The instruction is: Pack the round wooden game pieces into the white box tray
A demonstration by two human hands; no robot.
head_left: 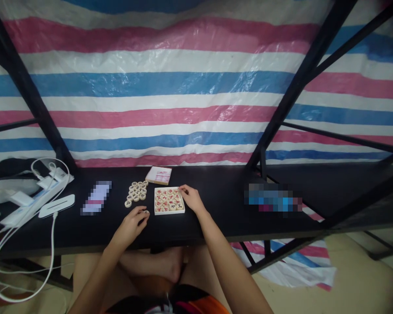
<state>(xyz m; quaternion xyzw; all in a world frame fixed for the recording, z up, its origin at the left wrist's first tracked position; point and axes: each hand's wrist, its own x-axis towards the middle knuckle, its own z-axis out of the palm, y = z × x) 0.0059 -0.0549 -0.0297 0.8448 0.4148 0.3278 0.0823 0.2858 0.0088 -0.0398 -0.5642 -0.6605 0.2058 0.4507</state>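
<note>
A shallow white box [169,213] lies on the black table in front of me, filled with rows of round Chinese chess pieces [165,203]. Most of those pieces carry red characters; a few at the near right look black. My right hand [192,199] is closed at the box's far right corner, thumb and fingertips on its edge. Just left of the box, my left hand [132,224] pinches a single chess piece [146,212] between thumb and fingers, above the tabletop. Beyond that hand sits a cluster of loose pieces with dark characters [137,191].
Behind the box rests a white lid with red print [159,175]. To the left are a blurred-out phone-like item [96,198], a white charging pad [56,206] and a power strip [41,196] with cables. A pixelated item [273,198] lies right. Black frame posts [281,100] flank the table.
</note>
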